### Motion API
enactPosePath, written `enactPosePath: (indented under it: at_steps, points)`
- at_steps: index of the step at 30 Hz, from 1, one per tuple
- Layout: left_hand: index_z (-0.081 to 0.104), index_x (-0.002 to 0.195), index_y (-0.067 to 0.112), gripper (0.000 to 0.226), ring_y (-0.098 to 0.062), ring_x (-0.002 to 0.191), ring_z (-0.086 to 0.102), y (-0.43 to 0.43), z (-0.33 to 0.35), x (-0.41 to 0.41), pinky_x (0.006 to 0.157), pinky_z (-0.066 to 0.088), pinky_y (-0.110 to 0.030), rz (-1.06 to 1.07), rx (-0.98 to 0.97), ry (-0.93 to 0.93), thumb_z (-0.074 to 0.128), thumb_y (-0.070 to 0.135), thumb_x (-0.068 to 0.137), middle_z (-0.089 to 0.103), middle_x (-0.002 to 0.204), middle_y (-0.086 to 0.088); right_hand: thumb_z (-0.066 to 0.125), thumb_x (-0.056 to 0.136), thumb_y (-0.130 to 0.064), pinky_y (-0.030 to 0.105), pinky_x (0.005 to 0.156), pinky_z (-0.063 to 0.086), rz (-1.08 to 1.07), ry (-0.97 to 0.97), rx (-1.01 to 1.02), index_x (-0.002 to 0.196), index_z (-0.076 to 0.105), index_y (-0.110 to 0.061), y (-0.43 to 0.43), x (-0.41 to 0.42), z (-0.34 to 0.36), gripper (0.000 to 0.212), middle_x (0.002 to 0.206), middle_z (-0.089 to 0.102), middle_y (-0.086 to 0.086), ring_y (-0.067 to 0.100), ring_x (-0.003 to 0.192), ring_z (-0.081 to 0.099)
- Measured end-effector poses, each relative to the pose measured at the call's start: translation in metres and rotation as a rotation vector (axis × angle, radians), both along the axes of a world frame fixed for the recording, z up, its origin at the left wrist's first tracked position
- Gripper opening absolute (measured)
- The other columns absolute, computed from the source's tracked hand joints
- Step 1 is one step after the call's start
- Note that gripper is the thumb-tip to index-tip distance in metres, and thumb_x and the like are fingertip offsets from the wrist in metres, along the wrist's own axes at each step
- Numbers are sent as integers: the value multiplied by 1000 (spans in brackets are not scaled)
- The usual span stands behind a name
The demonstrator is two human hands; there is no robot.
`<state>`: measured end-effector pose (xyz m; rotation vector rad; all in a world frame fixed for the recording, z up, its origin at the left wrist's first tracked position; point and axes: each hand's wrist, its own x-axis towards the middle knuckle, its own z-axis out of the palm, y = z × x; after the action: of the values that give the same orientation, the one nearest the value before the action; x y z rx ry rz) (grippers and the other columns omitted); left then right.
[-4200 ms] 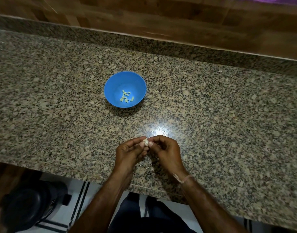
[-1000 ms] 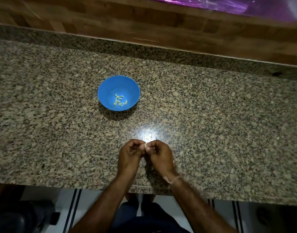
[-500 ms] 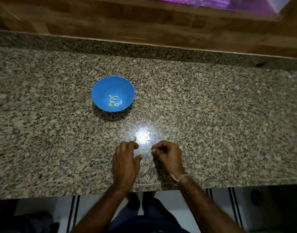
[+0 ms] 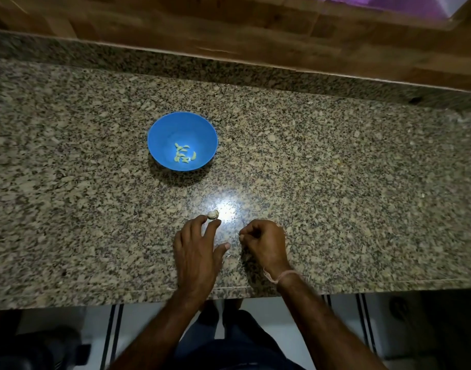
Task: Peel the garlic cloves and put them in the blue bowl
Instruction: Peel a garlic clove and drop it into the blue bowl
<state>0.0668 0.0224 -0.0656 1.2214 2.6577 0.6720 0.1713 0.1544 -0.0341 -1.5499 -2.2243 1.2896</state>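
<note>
Speckled granite counter (image 4: 335,182) runs under my hands, with wood panelling behind it. From the head view, the blue bowl (image 4: 159,129) stands on the stone with a few peeled cloves (image 4: 183,154) at its bottom. On the near side of the bowl, well apart from it, one garlic clove (image 4: 213,214) lies beside a bright glare.

I judge this clove is the one in hand. Next I should pinch it up, strip off any skin left on it, and carry it to the bowl.

My left hand (image 4: 195,252) lies spread, its fingers (image 4: 199,222) nearly straight, two tips touching the clove without gripping it. My right hand (image 4: 266,241), further from the bowl, has its fingers curled in. Whether they pinch a scrap of skin I cannot tell.
</note>
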Motion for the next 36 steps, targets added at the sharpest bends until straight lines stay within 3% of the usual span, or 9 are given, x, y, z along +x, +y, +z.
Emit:
enactPosePath:
  at_steps: [11, 14, 17, 19, 21, 24, 28, 32, 36]
  points:
    - [61, 133, 27, 54, -27, 132, 46, 0, 5, 1, 103, 37, -47, 12, -36, -28, 77, 45, 85, 52, 139, -1, 76, 80, -3, 27, 70, 60, 75, -71, 124, 73, 77, -20, -2, -6, -2, 19, 72, 75, -9, 6, 69, 70]
    - [65, 120, 33, 29, -18, 118, 51, 4, 15, 8, 92, 44, -41, 64, 68, -213, 72, 37, 92, 59, 121, 11, 81, 84, -3, 33, 78, 63, -58, 121, -146, 82, 81, -13, -1, 1, 3, 10, 78, 79, 0, 14, 75, 76]
    - [70, 98, 35, 5, -5, 88, 65, 16, 26, 16, 72, 57, -37, 181, 214, -600, 65, 35, 98, 70, 91, 18, 78, 86, 3, 42, 79, 61, -210, 414, -589, 91, 79, 2, -5, 5, 17, 5, 86, 76, 24, 31, 75, 72]
    - [72, 88, 31, 12, -5, 73, 69, 23, 29, 18, 68, 60, -42, 254, 258, -765, 66, 34, 99, 73, 78, 13, 77, 87, 3, 42, 76, 61, -256, 472, -714, 94, 76, 5, -9, 6, 20, 7, 81, 72, 25, 28, 68, 68]
    - [73, 86, 26, 13, -13, 72, 72, 26, 31, 15, 71, 61, -48, 299, 286, -874, 69, 29, 97, 75, 76, 7, 76, 88, 3, 42, 76, 62, -295, 499, -767, 96, 75, 4, -7, 7, 21, 8, 79, 71, 21, 24, 65, 68]
    - [76, 86, 19, 13, -21, 78, 75, 31, 34, 13, 80, 62, -54, 350, 323, -1016, 70, 25, 96, 77, 79, -2, 75, 90, 2, 39, 74, 63, -180, 503, -643, 94, 75, 2, -1, 11, 24, 4, 79, 74, 17, 24, 71, 71]
    - [79, 84, 13, 19, -27, 82, 74, 35, 37, 18, 91, 58, -58, 417, 335, -1190, 68, 20, 98, 78, 83, -12, 77, 89, -1, 30, 71, 61, 87, 410, -200, 86, 76, -7, 7, 14, 20, 6, 81, 76, 4, 17, 77, 74]
    - [77, 77, 21, 24, -20, 72, 71, 40, 44, 25, 74, 59, -47, 359, 261, -926, 66, 27, 98, 75, 72, 1, 73, 91, -11, 26, 65, 51, 313, 297, 121, 79, 71, -16, 21, 19, 16, 13, 77, 67, -8, 9, 72, 63]
    - [64, 73, 28, 27, -10, 64, 60, 47, 55, 33, 56, 42, -29, 307, 134, -553, 61, 35, 100, 65, 66, 10, 72, 94, -18, 25, 62, 49, 292, 295, 24, 76, 69, -16, 28, 21, 16, 18, 71, 68, -4, 13, 68, 63]
